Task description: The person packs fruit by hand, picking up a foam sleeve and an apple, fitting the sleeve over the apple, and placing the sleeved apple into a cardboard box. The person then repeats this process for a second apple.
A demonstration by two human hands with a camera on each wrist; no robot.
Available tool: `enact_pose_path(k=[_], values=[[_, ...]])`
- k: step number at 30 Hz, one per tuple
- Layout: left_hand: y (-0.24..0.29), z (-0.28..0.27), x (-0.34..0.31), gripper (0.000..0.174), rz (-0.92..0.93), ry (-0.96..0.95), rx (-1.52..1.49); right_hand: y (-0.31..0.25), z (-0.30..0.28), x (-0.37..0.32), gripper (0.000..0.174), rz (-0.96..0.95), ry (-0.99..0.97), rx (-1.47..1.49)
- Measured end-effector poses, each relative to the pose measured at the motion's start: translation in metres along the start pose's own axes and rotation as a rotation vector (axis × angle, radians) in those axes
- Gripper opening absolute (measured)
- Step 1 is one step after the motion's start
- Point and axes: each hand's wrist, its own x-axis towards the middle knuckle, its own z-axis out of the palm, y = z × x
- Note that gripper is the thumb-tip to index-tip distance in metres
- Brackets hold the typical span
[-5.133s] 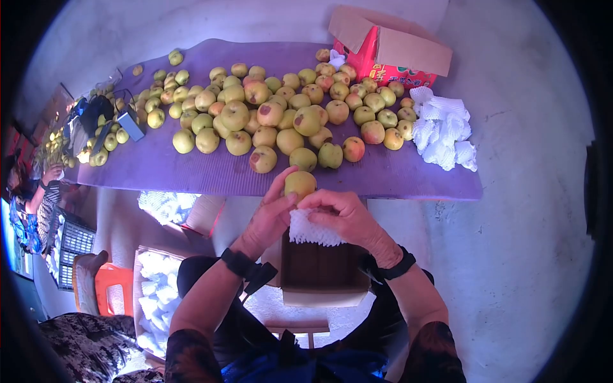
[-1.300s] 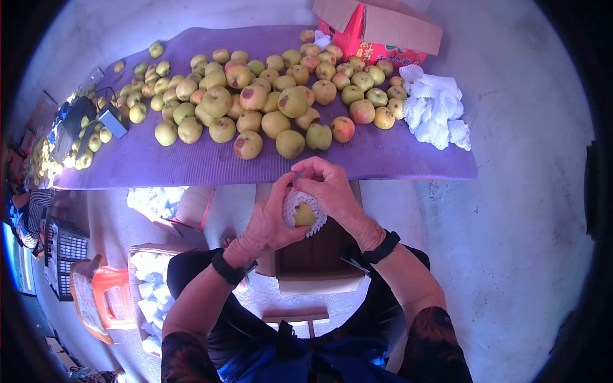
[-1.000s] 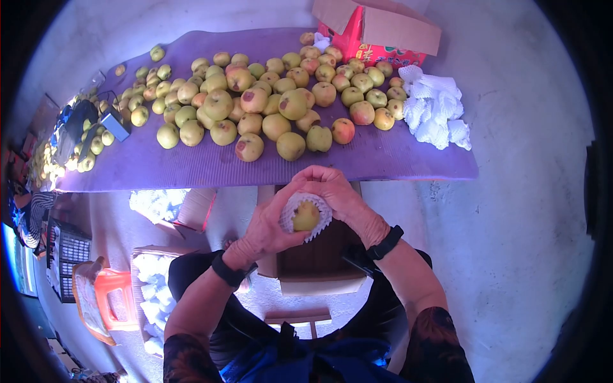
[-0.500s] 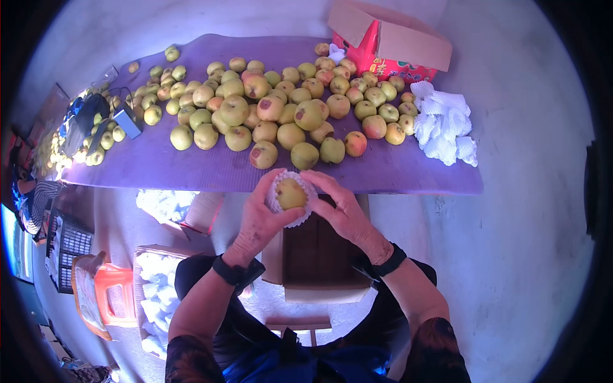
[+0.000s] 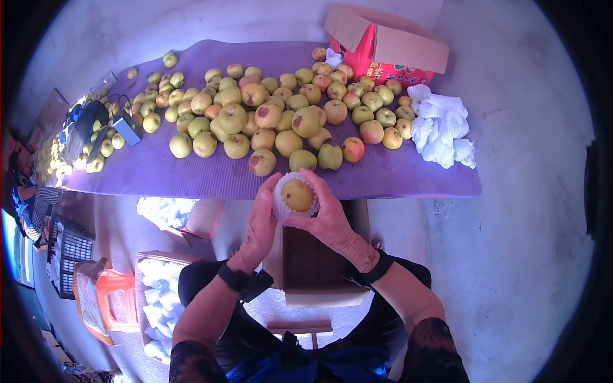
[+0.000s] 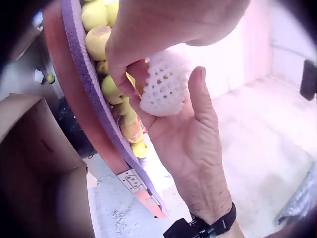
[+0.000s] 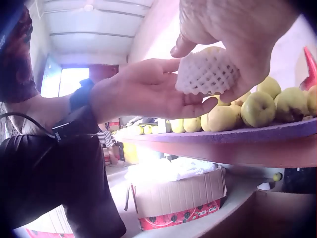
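Observation:
A yellow-green apple (image 5: 297,195) sits inside a white foam net sleeve (image 6: 165,88) just in front of the table edge, with its brown-spotted end showing in the head view. My right hand (image 5: 333,223) grips the sleeved apple, thumb on the near side and fingers on the far side. On the other side, my left hand (image 5: 258,225) lies against the sleeve with its fingers fairly straight and its palm turned up, as the right wrist view shows. Beyond them, a heap of apples (image 5: 233,119) covers much of the purple tabletop (image 5: 211,182).
Spare foam sleeves (image 5: 440,131) lie piled at the table's right end. A red carton (image 5: 389,57) stands behind them. Below the hands is an open cardboard box (image 5: 322,262). Boxes of wrapped fruit (image 5: 159,300), an orange stool (image 5: 117,297) and a black crate (image 5: 69,255) stand at left.
The bare apple has gone into the foam sleeve. Half a second ago the left hand cupped it; now the right hand grips it and the left fingers have straightened.

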Motion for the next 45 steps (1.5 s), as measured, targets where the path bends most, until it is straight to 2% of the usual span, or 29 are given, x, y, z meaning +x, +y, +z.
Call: enact_pose_path(k=[4, 6, 9, 15, 17, 20, 25, 28, 30, 31, 33, 34, 35, 36, 37, 39, 43, 45], values=[[0.003, 0.001, 0.0, 0.047, -0.035, 0.03, -0.06, -0.003, 0.003, 0.001, 0.089, 0.079, 0.064, 0.103], [-0.005, -0.007, 0.002, 0.039, -0.103, 0.048, -0.038, -0.003, 0.004, 0.001, 0.088, 0.098, 0.067, 0.14], [-0.007, -0.013, 0.002, 0.032, -0.068, 0.063, -0.029, -0.001, 0.002, 0.001, 0.085, 0.086, 0.062, 0.159], [0.001, -0.01, 0.0, 0.032, -0.132, 0.08, -0.195, -0.004, -0.001, 0.001, 0.091, 0.03, -0.009, 0.082], [-0.003, -0.015, 0.0, 0.032, -0.108, 0.054, -0.193, -0.004, -0.002, 0.003, 0.095, 0.126, -0.004, 0.283], [0.001, -0.012, 0.0, 0.034, -0.06, 0.015, -0.182, -0.012, -0.006, 0.005, 0.097, 0.181, -0.046, 0.413], [0.007, -0.009, -0.001, 0.036, -0.025, -0.03, -0.188, -0.018, -0.011, 0.007, 0.097, 0.169, -0.081, 0.456], [0.008, -0.006, -0.001, 0.038, -0.007, -0.079, -0.128, -0.018, -0.013, 0.007, 0.094, 0.176, -0.079, 0.467], [0.004, -0.012, 0.001, 0.039, 0.146, -0.073, 0.253, -0.014, -0.013, 0.006, 0.092, 0.174, -0.062, 0.452], [0.002, -0.014, 0.002, 0.039, 0.144, -0.078, 0.254, -0.011, -0.013, 0.006, 0.091, 0.141, -0.047, 0.386], [0.004, -0.013, 0.003, 0.041, 0.156, 0.048, 0.412, -0.009, -0.015, 0.005, 0.089, 0.11, -0.028, 0.317], [0.008, -0.012, 0.002, 0.041, 0.155, 0.046, 0.411, -0.009, -0.017, 0.005, 0.089, 0.057, -0.024, 0.208], [0.014, -0.01, -0.001, 0.044, 0.076, 0.037, 0.393, -0.009, -0.018, 0.005, 0.089, 0.005, -0.021, 0.098], [0.019, -0.009, -0.002, 0.047, -0.004, 0.029, 0.375, -0.009, -0.017, 0.005, 0.089, 0.006, -0.021, 0.098], [0.016, -0.009, -0.002, 0.047, -0.005, 0.029, 0.375, -0.008, -0.017, 0.005, 0.088, -0.013, -0.032, 0.061], [0.006, -0.005, -0.001, 0.059, 0.29, -0.038, 0.761, -0.005, -0.012, 0.004, 0.088, -0.028, -0.051, 0.025], [0.014, 0.005, -0.002, 0.067, 0.337, -0.131, 0.823, 0.004, -0.001, 0.005, 0.089, -0.095, -0.047, -0.04], [0.022, 0.005, 0.0, 0.066, -0.013, -0.152, 0.522, 0.004, 0.001, 0.006, 0.091, -0.1, -0.052, -0.067]])
